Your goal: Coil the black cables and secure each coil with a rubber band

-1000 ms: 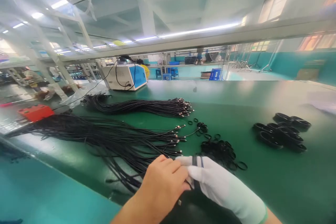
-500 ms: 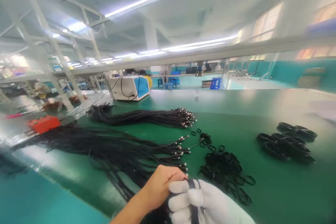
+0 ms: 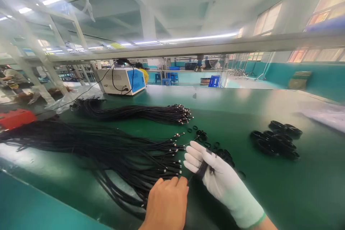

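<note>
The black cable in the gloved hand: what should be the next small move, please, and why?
Probably, the left hand should move up to the black cable: the gloved right hand holds a gathered part of it, while the left hand sits lower, not touching the glove. Whether the left hand grips anything is hidden.

Readable texts, labels, brands, numbers and signs in your view: none. On your white-and-blue machine (image 3: pixel 122 81) and the red box (image 3: pixel 17 118) at your left, you can make out no lettering; the connectors (image 3: pixel 180 171) on your black cables (image 3: pixel 113 147) are too small for you to tell any print.
</note>
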Available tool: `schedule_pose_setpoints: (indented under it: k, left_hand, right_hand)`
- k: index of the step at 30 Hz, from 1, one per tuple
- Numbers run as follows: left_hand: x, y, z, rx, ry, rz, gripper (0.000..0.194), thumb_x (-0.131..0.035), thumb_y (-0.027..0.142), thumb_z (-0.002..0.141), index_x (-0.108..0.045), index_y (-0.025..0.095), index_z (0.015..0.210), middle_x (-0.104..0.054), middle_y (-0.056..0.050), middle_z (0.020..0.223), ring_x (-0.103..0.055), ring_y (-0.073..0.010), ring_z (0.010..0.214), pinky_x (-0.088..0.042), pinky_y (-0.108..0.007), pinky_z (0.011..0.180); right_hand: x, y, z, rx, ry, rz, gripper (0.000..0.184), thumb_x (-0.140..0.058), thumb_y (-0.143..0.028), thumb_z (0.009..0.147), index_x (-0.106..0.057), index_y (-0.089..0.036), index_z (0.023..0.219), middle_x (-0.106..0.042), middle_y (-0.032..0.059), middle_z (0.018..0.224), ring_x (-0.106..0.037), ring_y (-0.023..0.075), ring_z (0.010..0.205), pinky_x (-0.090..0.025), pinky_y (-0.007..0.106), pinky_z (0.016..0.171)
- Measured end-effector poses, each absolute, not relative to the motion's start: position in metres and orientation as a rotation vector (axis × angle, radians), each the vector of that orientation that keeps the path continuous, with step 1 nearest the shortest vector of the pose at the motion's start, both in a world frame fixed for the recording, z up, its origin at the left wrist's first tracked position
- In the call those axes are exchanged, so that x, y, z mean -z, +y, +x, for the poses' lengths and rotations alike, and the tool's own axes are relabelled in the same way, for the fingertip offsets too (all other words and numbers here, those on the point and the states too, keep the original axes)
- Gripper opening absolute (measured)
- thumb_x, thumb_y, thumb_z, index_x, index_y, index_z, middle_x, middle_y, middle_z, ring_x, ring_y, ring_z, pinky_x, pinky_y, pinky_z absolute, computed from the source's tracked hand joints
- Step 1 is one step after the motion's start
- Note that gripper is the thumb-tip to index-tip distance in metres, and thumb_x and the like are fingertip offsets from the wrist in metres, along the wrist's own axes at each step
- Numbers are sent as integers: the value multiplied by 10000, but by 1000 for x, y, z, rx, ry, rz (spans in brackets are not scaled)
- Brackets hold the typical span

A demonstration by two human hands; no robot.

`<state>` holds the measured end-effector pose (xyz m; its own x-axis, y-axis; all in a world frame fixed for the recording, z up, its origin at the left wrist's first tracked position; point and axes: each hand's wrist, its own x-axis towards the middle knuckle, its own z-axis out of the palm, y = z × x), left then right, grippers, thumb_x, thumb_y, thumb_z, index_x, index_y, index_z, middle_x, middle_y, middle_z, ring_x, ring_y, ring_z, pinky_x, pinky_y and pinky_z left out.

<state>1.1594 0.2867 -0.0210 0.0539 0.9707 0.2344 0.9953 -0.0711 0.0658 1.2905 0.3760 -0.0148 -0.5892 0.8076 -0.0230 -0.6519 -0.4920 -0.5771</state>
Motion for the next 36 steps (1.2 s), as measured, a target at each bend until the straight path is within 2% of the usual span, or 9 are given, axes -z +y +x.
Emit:
schedule_pose_setpoints:
  k: [5, 10, 14, 17, 20, 23, 25, 31, 36]
  left_hand:
    - [13, 284, 1154, 441, -1707, -2240, 146, -487, 105, 783, -529, 198, 679, -613, 11, 619, -557, -163, 549, -316, -299, 575]
    - [-25, 297, 1122, 305, -1082, -2432, 155, -520, 181, 825, -480, 185, 675, -552, 8, 639, -452, -149, 578, -296, -296, 577]
    - [-49, 315, 1102, 227, -1004, -2623, 276, -583, 399, 810, -494, 186, 659, -544, 29, 628, -448, -139, 633, -360, -292, 678]
    - [-44, 330, 1096, 280, -1023, -2722, 260, -623, 409, 777, -533, 196, 660, -565, 53, 625, -475, -126, 665, -367, -299, 827]
    - [-38, 335, 1095, 397, -1003, -2742, 191, -642, 373, 774, -590, 209, 693, -630, 53, 735, -525, -138, 811, -290, -340, 971]
    - [-41, 329, 1099, 558, -1067, -2554, 85, -559, 225, 841, -633, 211, 802, -648, 16, 901, -507, -166, 905, -336, -338, 882]
    - [-45, 323, 1103, 495, -1078, -2531, 152, -497, 129, 849, -634, 192, 828, -630, -13, 931, -501, -155, 825, -375, -291, 755]
    - [-49, 330, 1113, 88, -1252, -2942, 185, -586, 194, 801, -590, 168, 618, -569, 11, 684, -510, -116, 639, -366, -205, 544]
    - [-45, 328, 1109, 712, -2165, -3236, 79, -640, 250, 749, -611, 183, 779, -537, 61, 617, -485, -76, 527, -373, -164, 483]
  right_hand:
    - [20, 367, 1284, -2125, -807, -415, 404, -723, -298, 726, -599, -155, 1083, -629, 109, 1029, -583, 242, 949, -367, 459, 934]
    - [29, 351, 1269, -2256, -966, -419, 234, -717, -227, 722, -643, -128, 921, -601, 43, 791, -544, 159, 797, -414, 320, 806]
    - [28, 340, 1263, -2451, -941, -192, 196, -678, -265, 749, -615, -93, 820, -503, 35, 720, -471, 125, 680, -415, 310, 702]
    - [28, 336, 1262, -2605, -881, -109, 293, -717, -255, 703, -583, -82, 899, -446, 21, 721, -423, 106, 655, -395, 294, 687]
    - [32, 337, 1261, -2629, -860, -154, 309, -725, -257, 694, -560, -95, 899, -422, 8, 700, -410, 101, 629, -385, 290, 678]
    - [41, 342, 1261, -2607, -815, -173, 248, -681, -255, 737, -553, -90, 869, -420, 5, 677, -419, 96, 596, -384, 283, 650]
    - [47, 344, 1261, -2593, -827, -172, 233, -663, -258, 748, -556, -84, 860, -457, 17, 685, -452, 102, 590, -401, 291, 648]
    - [59, 343, 1270, -2744, -860, -180, 336, -655, -331, 748, -588, -52, 923, -623, 77, 711, -617, 178, 623, -500, 373, 650]
    - [53, 341, 1275, -2759, -816, 52, 353, -669, -353, 737, -635, -63, 934, -707, 105, 779, -679, 223, 659, -525, 387, 660]
